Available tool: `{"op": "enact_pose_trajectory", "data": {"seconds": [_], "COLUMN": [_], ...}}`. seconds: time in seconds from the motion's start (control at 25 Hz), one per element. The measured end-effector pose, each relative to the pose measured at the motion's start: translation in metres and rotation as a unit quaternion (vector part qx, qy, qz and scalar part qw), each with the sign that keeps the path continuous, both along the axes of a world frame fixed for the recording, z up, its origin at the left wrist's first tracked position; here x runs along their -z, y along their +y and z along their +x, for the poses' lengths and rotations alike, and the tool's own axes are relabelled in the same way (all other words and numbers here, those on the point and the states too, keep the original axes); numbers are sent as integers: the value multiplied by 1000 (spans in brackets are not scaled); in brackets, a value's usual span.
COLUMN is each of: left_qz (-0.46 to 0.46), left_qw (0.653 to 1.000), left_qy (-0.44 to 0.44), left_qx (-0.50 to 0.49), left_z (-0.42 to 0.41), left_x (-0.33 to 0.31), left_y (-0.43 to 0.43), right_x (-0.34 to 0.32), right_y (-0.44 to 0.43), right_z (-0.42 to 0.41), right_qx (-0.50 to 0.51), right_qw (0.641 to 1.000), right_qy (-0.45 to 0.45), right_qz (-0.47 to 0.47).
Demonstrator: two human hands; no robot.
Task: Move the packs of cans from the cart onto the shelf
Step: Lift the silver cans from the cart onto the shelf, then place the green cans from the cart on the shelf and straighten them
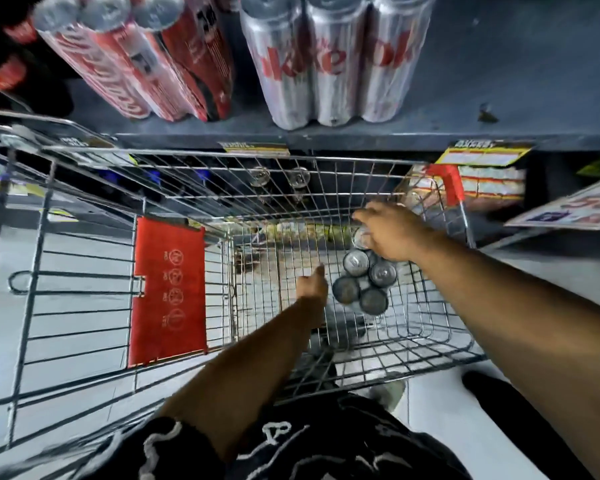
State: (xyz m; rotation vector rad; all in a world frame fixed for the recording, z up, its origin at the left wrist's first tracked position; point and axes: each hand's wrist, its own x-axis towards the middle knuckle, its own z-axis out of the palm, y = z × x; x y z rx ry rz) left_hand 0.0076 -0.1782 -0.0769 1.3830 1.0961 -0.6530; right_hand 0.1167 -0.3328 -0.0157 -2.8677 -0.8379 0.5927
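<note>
A pack of silver cans stands inside the wire cart, seen from above by its round tops. My right hand lies over the far end of the pack, fingers curled onto the top cans. My left hand reaches down into the cart just left of the pack, fingers apart, holding nothing. Above the cart's far rim runs the dark shelf, where a silver pack and red packs stand.
The cart's red child-seat flap hangs at the left. Yellow price tags line the shelf edge. A lower shelf behind the cart holds more cans and boxed goods. The shelf right of the silver pack is bare.
</note>
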Motion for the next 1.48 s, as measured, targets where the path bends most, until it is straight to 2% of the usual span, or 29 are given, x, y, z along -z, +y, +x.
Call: {"op": "enact_pose_trajectory", "data": {"seconds": [0.12,0.2,0.32,0.4,0.56,0.8,0.92,1.04,1.16,1.24,1.36,1.48], "left_qz": [-107,-103,-94,-81,27,44,67,86,72,67,74,61], "left_qw": [993,991,992,993,997,999,996,982,962,941,906,886], "left_qy": [45,68,80,89,63,1,-60,-165,-262,-331,-416,-457], "left_qx": [-30,-45,-17,-17,-36,23,18,10,33,34,40,57], "left_z": [-8,-9,-9,-8,3,19,19,20,28,36,50,64], "left_x": [9,20,31,33,28,-4,-37,-87,-156,-199,-249,-281], "left_y": [-20,-31,-39,-40,-19,50,75,89,85,74,58,34], "right_x": [39,56,64,66,67,59,34,-13,-69,-109,-164,-204], "right_y": [-3,-6,-14,-20,-26,-3,11,13,6,-3,-20,-44], "right_z": [1,-1,-3,-4,-17,-56,-58,-49,-35,-26,-19,-17], "right_qx": [160,208,219,248,270,434,444,448,477,469,463,469], "right_qw": [976,956,961,950,937,863,861,841,776,745,709,666], "right_qy": [133,202,168,189,220,212,163,106,40,10,-1,-11], "right_qz": [-61,-50,-23,-3,-2,150,190,284,411,474,532,579]}}
